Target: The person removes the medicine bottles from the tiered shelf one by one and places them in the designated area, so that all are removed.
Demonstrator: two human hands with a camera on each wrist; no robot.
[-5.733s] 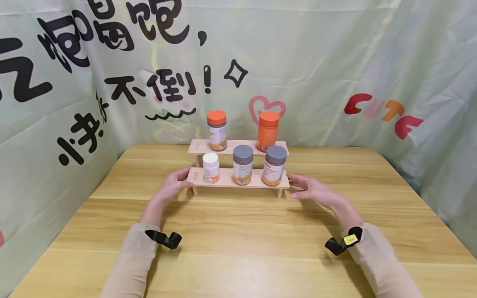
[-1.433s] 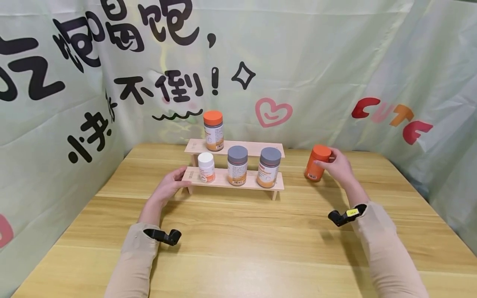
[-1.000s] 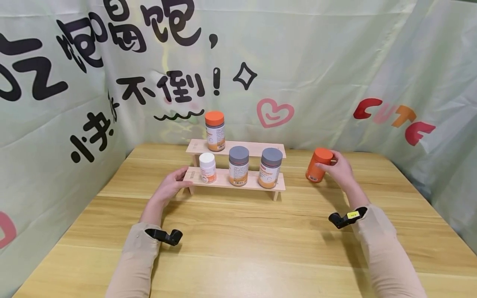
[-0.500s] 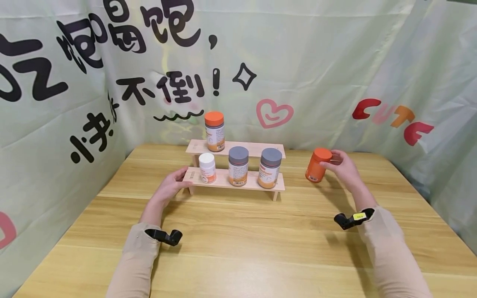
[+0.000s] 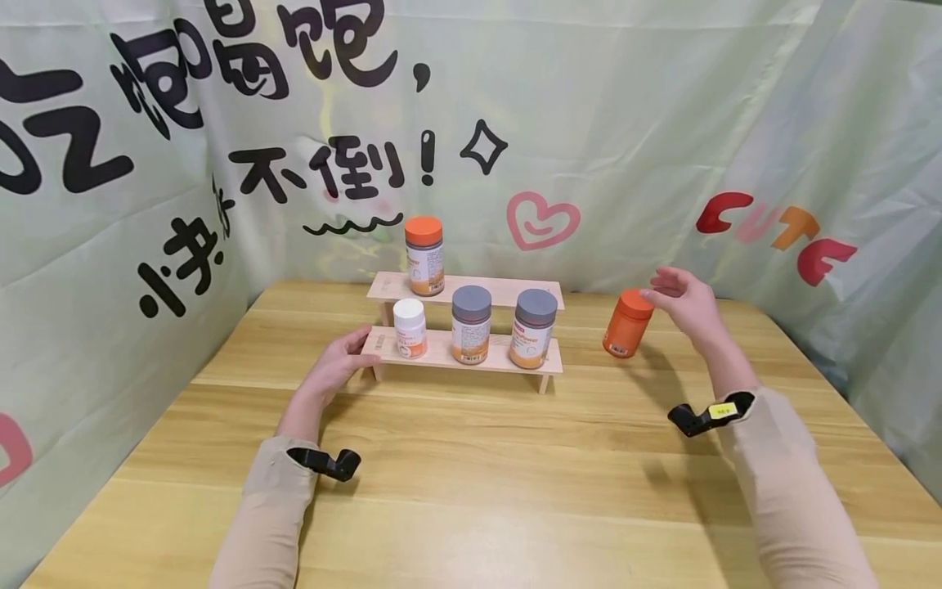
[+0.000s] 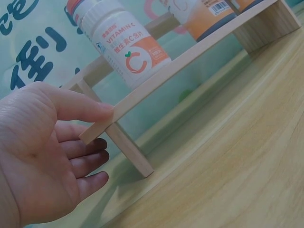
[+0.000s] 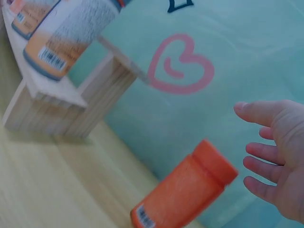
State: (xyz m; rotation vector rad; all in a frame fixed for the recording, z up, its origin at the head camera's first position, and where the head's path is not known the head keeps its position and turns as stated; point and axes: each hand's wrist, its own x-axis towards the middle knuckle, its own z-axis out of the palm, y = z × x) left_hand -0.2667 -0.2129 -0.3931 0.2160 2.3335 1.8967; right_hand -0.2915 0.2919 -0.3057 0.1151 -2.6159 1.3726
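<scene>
My left hand [image 5: 334, 366] pinches the left end of the lower tier of a two-step wooden shelf [image 5: 388, 357]. In the left wrist view the thumb lies along the board's edge, with the other fingers below and behind it. A small white vitamin C bottle [image 6: 126, 40] stands closest to that hand. An all-orange bottle [image 5: 625, 329] stands upright on the table, to the right of the shelf. Just above and right of its cap is my right hand [image 5: 689, 304], fingers spread loosely and holding nothing. The right wrist view shows a gap between that hand and the orange bottle.
Two grey-capped bottles [image 5: 471, 327] share the lower tier with the white one. An orange-capped bottle [image 5: 424, 258] stands on the upper tier's left side. A printed cloth [image 5: 625, 123] hangs behind the wooden table [image 5: 500, 483].
The orange bottle has gone from the upper tier's right side to the table. My right hand has let go of it and risen up and right. My left hand stays at the shelf.
</scene>
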